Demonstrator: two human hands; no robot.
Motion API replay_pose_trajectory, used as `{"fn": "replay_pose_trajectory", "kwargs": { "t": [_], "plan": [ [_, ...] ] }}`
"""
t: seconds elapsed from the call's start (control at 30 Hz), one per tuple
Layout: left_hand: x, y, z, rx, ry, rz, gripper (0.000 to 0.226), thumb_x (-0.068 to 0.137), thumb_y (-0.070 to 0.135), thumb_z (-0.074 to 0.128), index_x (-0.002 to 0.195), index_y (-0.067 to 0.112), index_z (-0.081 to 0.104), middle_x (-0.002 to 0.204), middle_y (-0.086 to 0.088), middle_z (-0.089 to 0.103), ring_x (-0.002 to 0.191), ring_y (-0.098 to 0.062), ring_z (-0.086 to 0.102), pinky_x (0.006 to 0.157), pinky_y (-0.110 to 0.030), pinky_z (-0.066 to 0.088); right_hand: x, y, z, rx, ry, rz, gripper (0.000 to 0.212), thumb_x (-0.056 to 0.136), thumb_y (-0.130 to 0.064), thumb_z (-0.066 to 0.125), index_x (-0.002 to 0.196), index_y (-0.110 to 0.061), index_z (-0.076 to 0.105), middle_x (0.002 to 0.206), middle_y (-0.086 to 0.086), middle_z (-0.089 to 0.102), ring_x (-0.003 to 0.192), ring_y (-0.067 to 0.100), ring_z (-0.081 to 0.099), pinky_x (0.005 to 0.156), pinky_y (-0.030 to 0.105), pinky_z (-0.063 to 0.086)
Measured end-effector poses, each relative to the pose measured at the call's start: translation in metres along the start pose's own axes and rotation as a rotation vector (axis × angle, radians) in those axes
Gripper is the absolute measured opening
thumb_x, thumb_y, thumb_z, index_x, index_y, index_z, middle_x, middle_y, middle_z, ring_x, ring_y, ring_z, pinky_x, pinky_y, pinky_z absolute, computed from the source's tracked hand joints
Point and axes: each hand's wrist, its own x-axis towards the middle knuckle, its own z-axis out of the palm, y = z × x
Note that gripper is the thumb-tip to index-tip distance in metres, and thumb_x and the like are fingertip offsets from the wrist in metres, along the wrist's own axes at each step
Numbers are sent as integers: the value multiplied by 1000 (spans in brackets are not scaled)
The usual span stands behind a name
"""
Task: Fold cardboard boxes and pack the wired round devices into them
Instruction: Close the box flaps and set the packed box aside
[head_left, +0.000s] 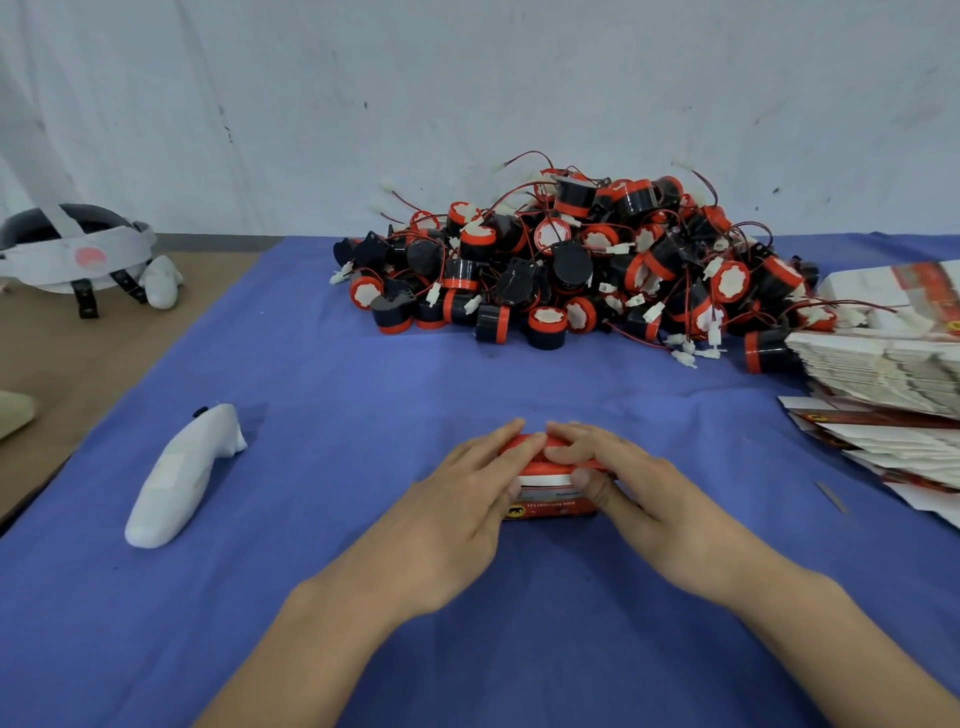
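One small red cardboard box (550, 506) sits on the blue-covered tabletop (363, 389) directly in front of you, near the middle, and both of your hands are on it. Your left hand (483, 483) covers its left end, with the fingers curved across the top and the thumb at the near face. Your right hand (613, 467) mirrors it, fingers over the top and thumb pressing by the white flap edge along the near side. Each hand is gripping the box rather than lying flat on it. Your fingers hide whether a device is already inside.

The box looks like thin printed card, so expect it to be light, springy at the creases and easy to dent if you squeeze the middle of a panel. Take hold at the corners and end edges, where the folds stiffen it. Push the flap down close to its crease, not at its free lip.

Well behind the box is the heap of wired round devices (571, 260), black bodies with red rims and thin red leads ending in white plugs. The leads look tangled, so lift a device by its body, never by the wire. The flat box blanks (883, 364) are stacked at your right. A white handheld controller (182, 478) lies on the cloth to your left, and a headset (72, 249) sits beyond the cloth at far left.
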Motion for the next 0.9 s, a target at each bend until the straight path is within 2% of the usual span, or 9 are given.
{"fn": "replay_pose_trajectory", "kwargs": {
  "t": [0.17, 0.3, 0.37, 0.43, 0.53, 0.67, 0.9],
  "plan": [
    [-5, 2, 3, 29, 8, 10, 51, 104, 46, 19, 153, 51, 6, 155, 39, -6, 137, 22, -1, 119, -32, 28, 0, -2, -2, -16, -16, -6, 31, 104, -29, 45, 131, -33, 60, 149, -27, 43, 142, -11, 29, 115, 21, 33],
    [-10, 1, 1, 34, 63, 40, 49, 97, 58, 13, 145, 59, 6, 153, 42, -5, 137, 12, 23, 106, -23, 40, -1, -2, -1, -10, -22, -11, 32, 102, -34, 43, 130, -34, 60, 149, -28, 43, 143, -10, 27, 116, 22, 31],
    [-12, -2, 1, 12, 108, 65, 44, 100, 54, 21, 143, 59, 12, 153, 41, 2, 134, 13, 29, 100, -14, 39, -1, 0, -2, -16, -24, -14, 32, 103, -34, 44, 130, -35, 60, 150, -29, 42, 144, -10, 26, 116, 21, 31],
    [-13, -5, 2, -3, 149, 98, 42, 104, 45, 31, 144, 54, 26, 154, 37, 13, 135, 13, 30, 101, -11, 37, -1, 2, -1, -28, -20, -25, 32, 103, -34, 44, 131, -35, 60, 150, -29, 42, 144, -10, 25, 116, 18, 29],
    [-13, -7, 2, 14, 213, 119, 36, 104, 38, 41, 139, 46, 46, 152, 31, 30, 133, 10, 36, 103, -18, 42, -1, 6, 2, -51, -13, -48, 33, 101, -39, 46, 132, -40, 58, 150, -33, 38, 145, -10, 23, 114, 11, 24],
    [-13, -8, 2, 56, 267, 123, 34, 102, 37, 48, 134, 44, 55, 150, 24, 39, 130, 3, 43, 99, -29, 49, -2, 8, 3, -99, -7, -57, 38, 94, -51, 51, 131, -48, 56, 151, -37, 34, 145, -12, 20, 115, 11, 25],
    [-14, -4, 2, 119, 310, 130, 32, 100, 35, 50, 128, 35, 65, 146, 13, 50, 125, -6, 50, 94, -27, 51, -3, 5, 2, -104, 18, -48, 39, 93, -45, 55, 131, -52, 59, 152, -35, 36, 143, -15, 21, 113, 8, 23]
  ]
}}
